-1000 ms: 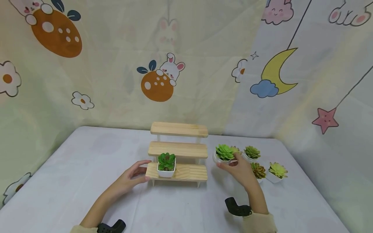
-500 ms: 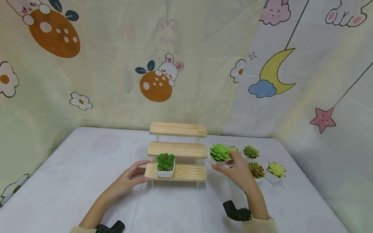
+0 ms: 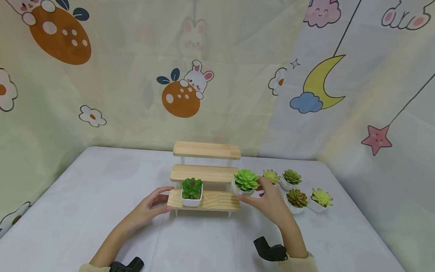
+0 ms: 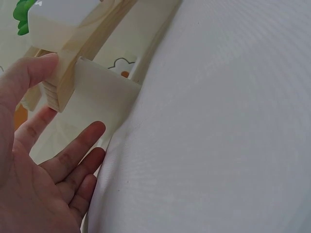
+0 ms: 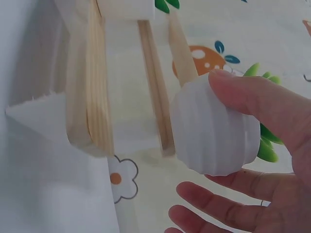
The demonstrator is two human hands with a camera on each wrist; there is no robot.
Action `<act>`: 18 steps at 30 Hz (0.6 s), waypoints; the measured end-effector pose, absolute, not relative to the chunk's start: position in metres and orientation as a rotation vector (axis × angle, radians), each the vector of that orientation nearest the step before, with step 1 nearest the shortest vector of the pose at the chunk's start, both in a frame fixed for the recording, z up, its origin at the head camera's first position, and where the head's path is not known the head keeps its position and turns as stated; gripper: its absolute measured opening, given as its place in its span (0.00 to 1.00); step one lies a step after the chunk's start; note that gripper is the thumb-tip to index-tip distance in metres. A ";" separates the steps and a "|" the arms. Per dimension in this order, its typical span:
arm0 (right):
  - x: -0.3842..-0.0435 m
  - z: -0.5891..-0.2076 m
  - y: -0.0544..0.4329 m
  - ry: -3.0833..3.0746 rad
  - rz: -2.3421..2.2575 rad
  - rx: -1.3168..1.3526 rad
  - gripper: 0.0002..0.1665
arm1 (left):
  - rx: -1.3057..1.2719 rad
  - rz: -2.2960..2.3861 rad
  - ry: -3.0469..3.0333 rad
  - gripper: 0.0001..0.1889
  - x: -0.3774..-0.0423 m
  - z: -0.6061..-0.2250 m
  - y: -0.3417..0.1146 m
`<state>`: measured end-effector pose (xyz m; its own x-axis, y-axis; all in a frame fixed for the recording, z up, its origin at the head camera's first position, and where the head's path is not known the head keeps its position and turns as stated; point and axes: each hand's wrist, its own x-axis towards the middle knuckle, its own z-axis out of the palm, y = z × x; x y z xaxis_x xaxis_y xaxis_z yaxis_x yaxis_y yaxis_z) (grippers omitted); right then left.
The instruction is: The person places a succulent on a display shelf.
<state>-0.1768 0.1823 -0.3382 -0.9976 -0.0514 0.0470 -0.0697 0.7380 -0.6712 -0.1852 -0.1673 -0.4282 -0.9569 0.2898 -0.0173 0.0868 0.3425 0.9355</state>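
A three-tier wooden plant stand [image 3: 205, 174] stands mid-table. Its lowest tier bears a dark green succulent in a square white pot [image 3: 191, 201]. My left hand [image 3: 153, 206] holds the left end of that tier between thumb and forefinger, with the other fingers extended, as the left wrist view shows. My right hand [image 3: 268, 198] pinches a bright green potted succulent [image 3: 246, 180] by its pot, at the right end of the stand. In the right wrist view its ribbed white pot [image 5: 214, 128] is off the table, tilted, between thumb and forefinger, the remaining fingers loose.
Several more succulents in white pots stand on the right of the table: a pale one [image 3: 270, 175], a green one [image 3: 291, 177], a reddish-brown one [image 3: 296, 199] and a yellow-green one [image 3: 321, 198]. A patterned cloth [image 3: 136, 75] hangs behind the white-covered table [image 3: 190, 245].
My right hand has carried the bright green succulent leftward, away from the other pots and to the stand's right end. The left hand keeps its place on the stand.
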 end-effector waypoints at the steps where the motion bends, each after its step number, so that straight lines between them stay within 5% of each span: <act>1: -0.176 -0.339 0.180 -2.901 1.128 0.119 0.45 | 0.348 1.669 2.419 0.30 -0.185 -0.428 -0.167; 18: -0.174 -0.356 0.139 -2.870 1.069 0.275 0.41 | 0.360 1.672 2.425 0.31 -0.187 -0.430 -0.168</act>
<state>-0.1744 0.1395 -0.3555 -0.9818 -0.1437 0.1240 -0.1898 0.7425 -0.6424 -0.1868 -0.1681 -0.4302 -0.9556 0.2945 -0.0058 0.0992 0.3405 0.9350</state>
